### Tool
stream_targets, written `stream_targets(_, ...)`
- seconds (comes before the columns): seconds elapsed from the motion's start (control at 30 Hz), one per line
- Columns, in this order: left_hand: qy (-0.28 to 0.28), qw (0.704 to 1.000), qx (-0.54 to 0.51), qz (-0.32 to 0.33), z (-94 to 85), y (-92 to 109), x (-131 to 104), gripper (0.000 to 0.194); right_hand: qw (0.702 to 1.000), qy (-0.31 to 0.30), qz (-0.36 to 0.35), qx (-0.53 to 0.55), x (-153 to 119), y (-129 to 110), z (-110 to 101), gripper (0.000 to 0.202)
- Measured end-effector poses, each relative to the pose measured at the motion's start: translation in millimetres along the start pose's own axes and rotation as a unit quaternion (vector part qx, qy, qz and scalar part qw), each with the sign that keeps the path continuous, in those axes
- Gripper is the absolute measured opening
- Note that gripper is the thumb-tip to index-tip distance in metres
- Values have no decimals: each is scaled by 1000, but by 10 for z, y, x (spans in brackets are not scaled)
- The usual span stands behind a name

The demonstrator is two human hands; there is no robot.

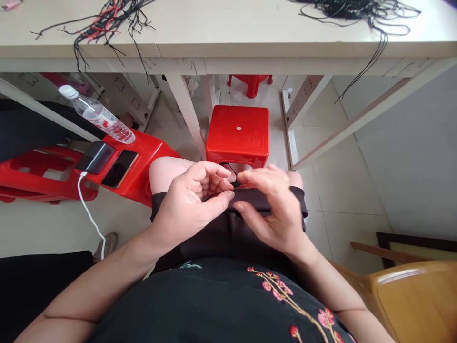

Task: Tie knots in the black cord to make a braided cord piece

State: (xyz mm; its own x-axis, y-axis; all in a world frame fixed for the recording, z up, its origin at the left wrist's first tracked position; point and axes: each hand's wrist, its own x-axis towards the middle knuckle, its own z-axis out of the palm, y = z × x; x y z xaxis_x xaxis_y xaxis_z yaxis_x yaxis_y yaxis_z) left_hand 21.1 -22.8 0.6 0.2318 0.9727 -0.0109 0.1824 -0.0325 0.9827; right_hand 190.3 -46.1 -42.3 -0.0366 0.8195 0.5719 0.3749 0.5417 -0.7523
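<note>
Above my lap, my left hand (202, 197) pinches a thin black cord (236, 183) between thumb and fingertips. Part of the cord shows as a small dark loop between the two hands; the rest is hidden by the fingers and lost against the dark shorts. My right hand (269, 202) is just to the right of it, thumb and fingers spread apart and slightly blurred. On the table (228, 28) ahead, a bundle of black and red knotted cords (103, 24) lies at the left. A heap of black cords (352, 10) lies at the right, some strands hanging over the edge.
A red stool (237, 128) stands beneath the table. Left of my knee, another red stool (150, 152) bears a plastic bottle (103, 119), a phone (120, 167) and a dark device (96, 157) with a white cable (87, 209). A wooden chair (417, 295) is at the lower right.
</note>
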Motion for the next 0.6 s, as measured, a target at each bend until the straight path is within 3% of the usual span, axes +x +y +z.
stream_targets(0.07,-9,1000,-8,-11,-14,13,4,23,988,-73,78,111,-5,-33,79,22)
stream_targets(0.2,-41,998,-20,-47,-77,0,14,24,945,-63,203,249,-7,-22,151,5)
stream_targets(0.37,-51,997,-18,-50,-94,-32,28,23,928,-44,241,281,18,-51,138,5)
stream_targets(0.6,-39,999,8,-22,-37,13,38,19,931,-25,240,272,-3,-78,201,2)
